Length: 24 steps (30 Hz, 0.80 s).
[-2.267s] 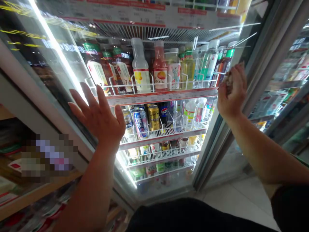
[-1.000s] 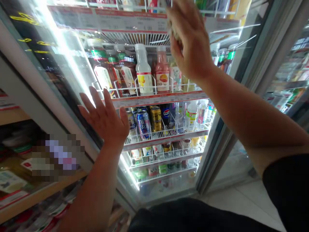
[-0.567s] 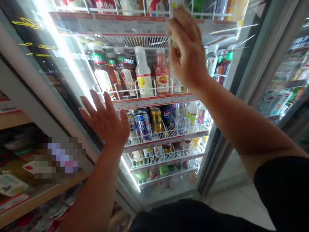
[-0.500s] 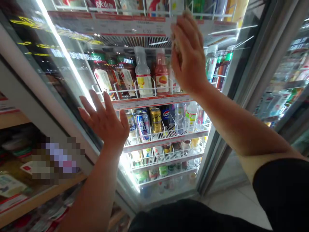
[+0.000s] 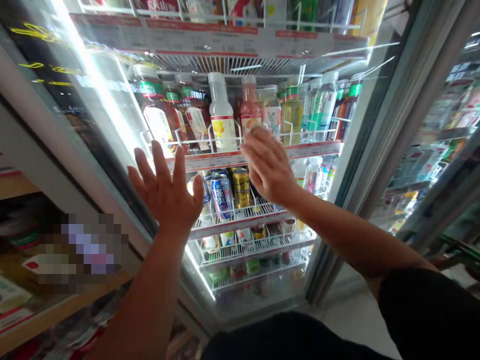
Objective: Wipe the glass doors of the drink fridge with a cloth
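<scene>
My left hand point(image 5: 167, 192) is raised with its fingers spread, palm toward the glass door point(image 5: 123, 240) of a lit drinks cooler. It seems to lie flat on the glass and holds nothing. My right hand point(image 5: 270, 167) is at the same pane, fingers together and bent over a small pale wad that looks like a cloth point(image 5: 257, 129), mostly hidden under the fingers. Behind the pane, near this hand, stand a bottle with a pink drink point(image 5: 249, 97) and a bottle with a whitish drink point(image 5: 221, 107). A gold can point(image 5: 241, 187) is on the shelf below.
Metal door frames point(image 5: 360, 190) border the pane on the right, with another stocked cooler point(image 5: 442, 130) beyond. At the left stands a wooden shelf point(image 5: 71, 302) with packaged goods, partly pixelated. White wire shelves point(image 5: 240, 220) hold more drinks. Lights reflect in the glass.
My right hand has swept down and a little left across the glass, uncovering bottles on the middle shelf. My left hand stays raised, shifted only slightly in view.
</scene>
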Tool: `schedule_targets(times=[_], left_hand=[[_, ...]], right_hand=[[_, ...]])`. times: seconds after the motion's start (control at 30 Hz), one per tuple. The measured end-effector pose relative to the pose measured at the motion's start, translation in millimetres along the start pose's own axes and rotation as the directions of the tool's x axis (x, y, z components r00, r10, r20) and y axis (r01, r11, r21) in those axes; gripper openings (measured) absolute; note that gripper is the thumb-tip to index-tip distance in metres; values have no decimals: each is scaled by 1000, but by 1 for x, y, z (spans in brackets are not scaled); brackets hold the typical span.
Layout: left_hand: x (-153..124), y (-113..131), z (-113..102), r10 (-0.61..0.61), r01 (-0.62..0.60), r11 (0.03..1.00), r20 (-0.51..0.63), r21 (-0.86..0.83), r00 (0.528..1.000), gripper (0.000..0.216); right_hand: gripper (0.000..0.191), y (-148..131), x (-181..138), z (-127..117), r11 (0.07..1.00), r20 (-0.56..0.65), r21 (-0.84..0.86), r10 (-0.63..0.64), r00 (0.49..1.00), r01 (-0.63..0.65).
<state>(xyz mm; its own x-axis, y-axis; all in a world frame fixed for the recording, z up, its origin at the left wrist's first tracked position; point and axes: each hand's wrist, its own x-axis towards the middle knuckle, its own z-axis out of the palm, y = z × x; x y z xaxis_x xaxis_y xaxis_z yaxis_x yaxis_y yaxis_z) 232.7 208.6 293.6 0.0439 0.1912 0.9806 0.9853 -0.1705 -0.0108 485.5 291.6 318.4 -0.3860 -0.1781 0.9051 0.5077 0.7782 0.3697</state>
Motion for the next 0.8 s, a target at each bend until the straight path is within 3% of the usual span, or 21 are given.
schedule_targets(times=[0.07,0.13,0.17,0.27,0.37,0.47,0.53,0.6,0.7,0.8], left_hand=[[0,0,0,5,-5,1000,2,7,1000,70],[0,0,-1,2,-2,1000,15,21,1000,70],[0,0,-1,2,-2,1000,19,28,1000,70],[0,2,-2,-9,9,1000,20,22,1000,69],[1,4,-3,-49,49,999,25,-12,998,69],[1,6,-5,-84,85,996,48,-37,995,71],[2,6,-6,-94,97,994,64,-51,994,72],[2,6,-6,-87,90,995,67,-44,994,73],[2,6,-5,-73,74,997,56,-4,996,71],[1,7,-5,-76,75,997,46,9,996,69]], right_hand=[[68,-19,-18,6,978,127,49,-205,970,201],[66,-27,-25,6,955,204,82,-297,933,286],[64,-25,-24,4,962,201,71,-272,941,263],[60,-11,-11,-1,999,67,-8,-33,997,34],[60,-16,-16,2,993,-40,-38,111,993,-113],[55,-46,-47,11,999,109,-25,-34,993,37],[50,-61,-64,13,975,287,50,-224,932,219],[51,-60,-66,9,966,355,90,-258,899,242],[65,-36,-48,-2,1000,198,24,-1,980,-4],[77,-21,-42,-6,980,-20,16,199,980,-199]])
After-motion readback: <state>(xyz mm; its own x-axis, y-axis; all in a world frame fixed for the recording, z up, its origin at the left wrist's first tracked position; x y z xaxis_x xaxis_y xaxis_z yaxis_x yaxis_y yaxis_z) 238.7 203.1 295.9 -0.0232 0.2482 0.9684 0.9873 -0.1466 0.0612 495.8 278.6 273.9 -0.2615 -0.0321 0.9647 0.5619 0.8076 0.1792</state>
